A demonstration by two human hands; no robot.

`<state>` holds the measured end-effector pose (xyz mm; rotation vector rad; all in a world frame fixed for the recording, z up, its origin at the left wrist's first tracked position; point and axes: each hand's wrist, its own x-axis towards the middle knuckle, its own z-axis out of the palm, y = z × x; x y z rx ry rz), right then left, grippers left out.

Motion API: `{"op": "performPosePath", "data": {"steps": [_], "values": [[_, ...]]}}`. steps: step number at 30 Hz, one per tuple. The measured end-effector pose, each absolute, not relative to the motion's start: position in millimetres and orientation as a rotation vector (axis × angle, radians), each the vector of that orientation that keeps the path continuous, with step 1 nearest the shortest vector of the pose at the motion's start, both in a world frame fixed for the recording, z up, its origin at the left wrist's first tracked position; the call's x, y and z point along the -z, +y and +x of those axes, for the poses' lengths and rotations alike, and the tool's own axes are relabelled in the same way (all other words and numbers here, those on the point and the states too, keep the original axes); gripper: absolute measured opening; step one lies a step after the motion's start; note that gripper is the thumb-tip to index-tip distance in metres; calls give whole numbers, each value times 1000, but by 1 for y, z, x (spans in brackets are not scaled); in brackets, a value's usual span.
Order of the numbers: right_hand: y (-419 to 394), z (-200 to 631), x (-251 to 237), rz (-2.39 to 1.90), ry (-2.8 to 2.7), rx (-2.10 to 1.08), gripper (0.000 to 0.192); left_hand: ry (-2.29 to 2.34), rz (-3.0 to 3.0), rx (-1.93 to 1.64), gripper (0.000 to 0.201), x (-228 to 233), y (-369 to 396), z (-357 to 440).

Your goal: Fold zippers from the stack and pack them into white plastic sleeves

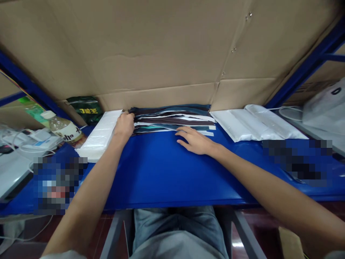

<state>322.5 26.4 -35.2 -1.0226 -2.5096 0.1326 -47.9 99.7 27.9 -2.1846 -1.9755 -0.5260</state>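
A pile of long, flat fabric strips (172, 120) in dark blue, brown, white and a little green lies against the cardboard at the back. My left hand (125, 124) is closed at the pile's left end, fingers curled over the strip ends; its fingertips are partly hidden. Over the pile's front edge, towards the right, my right hand (195, 140) rests with its fingers apart and nothing gripped. Just left of my left hand lies a white plastic-wrapped stack (99, 131). White wrapped packs (248, 124) lie to the right of the strips.
A blue cover (175, 176) spreads over the table. Cardboard (161, 46) walls the back between blue metal posts (304, 61). At left stand a capped drink bottle (63, 127), a dark green pouch (84, 109) and tangled white cables (20, 140). Two patches are pixelated.
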Motion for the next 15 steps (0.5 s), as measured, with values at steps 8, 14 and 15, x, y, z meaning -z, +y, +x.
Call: {"op": "performPosePath", "data": {"steps": [8, 14, 15], "values": [[7, 300, 20, -898, -2304, -150, 39, -1802, -2351, 1187, 23, -37, 37, 8], [-6, 288, 9, -992, -2063, -450, 25, -1581, -2952, 1535, 19, -14, -3, 64], [-7, 288, 8, -991, -2065, -476, 24, -1556, -2999, 1565, 19, -11, -6, 68]]}}
